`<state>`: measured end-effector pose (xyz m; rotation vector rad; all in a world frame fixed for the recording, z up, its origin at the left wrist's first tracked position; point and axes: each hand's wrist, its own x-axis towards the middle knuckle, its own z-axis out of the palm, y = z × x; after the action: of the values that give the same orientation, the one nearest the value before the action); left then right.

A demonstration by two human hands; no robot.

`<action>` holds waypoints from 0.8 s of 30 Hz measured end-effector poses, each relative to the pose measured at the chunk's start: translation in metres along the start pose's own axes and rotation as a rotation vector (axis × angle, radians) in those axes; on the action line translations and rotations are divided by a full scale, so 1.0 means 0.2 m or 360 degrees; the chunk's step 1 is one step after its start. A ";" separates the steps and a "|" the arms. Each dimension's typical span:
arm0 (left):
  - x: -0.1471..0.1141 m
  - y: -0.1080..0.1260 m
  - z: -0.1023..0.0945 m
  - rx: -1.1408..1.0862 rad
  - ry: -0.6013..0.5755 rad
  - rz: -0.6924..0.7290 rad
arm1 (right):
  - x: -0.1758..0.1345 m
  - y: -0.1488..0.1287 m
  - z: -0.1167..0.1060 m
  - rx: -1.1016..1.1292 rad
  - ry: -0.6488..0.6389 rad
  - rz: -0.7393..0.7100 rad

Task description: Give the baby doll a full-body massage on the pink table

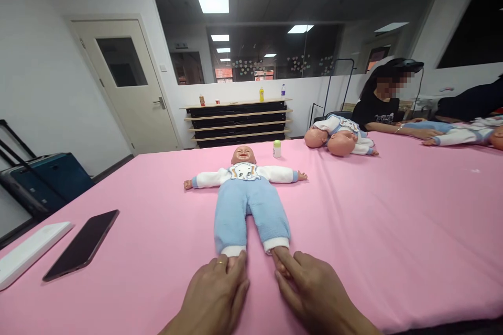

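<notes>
A baby doll (pixel 249 204) in blue trousers and a white top with an elephant bib lies on its back, head away from me and arms spread wide. My left hand (pixel 218 288), with a ring on one finger, is closed around the doll's foot on the left, just below the white trouser cuff. Around the other foot (pixel 283 270) my right hand (pixel 308 285) is closed in the same way. Both feet are mostly hidden by my fingers. Beyond the doll's head, to the right, stands a small white bottle with a green cap (pixel 277 149).
A pink cloth (pixel 377 235) covers the table. A black phone (pixel 82 246) and a white flat box (pixel 31 254) lie at the left. Two more dolls (pixel 341 135) are heaped at the back right. Beside them a person in a headset (pixel 379 107) touches another doll (pixel 463 132).
</notes>
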<state>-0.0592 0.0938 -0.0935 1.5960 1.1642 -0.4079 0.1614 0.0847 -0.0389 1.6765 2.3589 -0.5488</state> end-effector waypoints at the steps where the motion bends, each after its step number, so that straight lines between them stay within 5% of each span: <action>1: -0.01 -0.01 -0.04 0.0070 -0.0018 0.0000 | 0.01 0.00 -0.01 -0.0056 0.0030 -0.0019; 7: -0.03 -0.03 -0.12 0.0416 -0.0060 0.0065 | 0.02 0.04 0.01 -0.0143 0.0188 -0.0099; 11: -0.02 -0.02 -0.13 0.0499 -0.0150 0.0044 | -0.01 0.08 -0.01 0.0093 0.0051 -0.0203; 15: 0.04 0.03 -0.35 0.0350 -0.0042 0.0147 | 0.14 0.25 -0.08 0.0408 0.0064 0.0081; 17: 0.20 0.08 -0.49 0.0283 0.0275 0.0323 | 0.32 0.42 -0.06 0.0321 0.0134 0.0379; 20: 0.65 0.21 -0.62 0.0177 0.0685 0.0688 | 0.65 0.74 0.10 0.0063 0.0171 0.0581; 24: 1.42 0.42 -0.59 -0.0108 0.0661 0.0791 | 0.92 1.09 0.44 -0.0189 -0.0151 0.1050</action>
<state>0.1083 0.3346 -0.2163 1.8888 1.0142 0.2963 0.2990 0.2721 -0.2268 2.1486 1.5876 -0.3402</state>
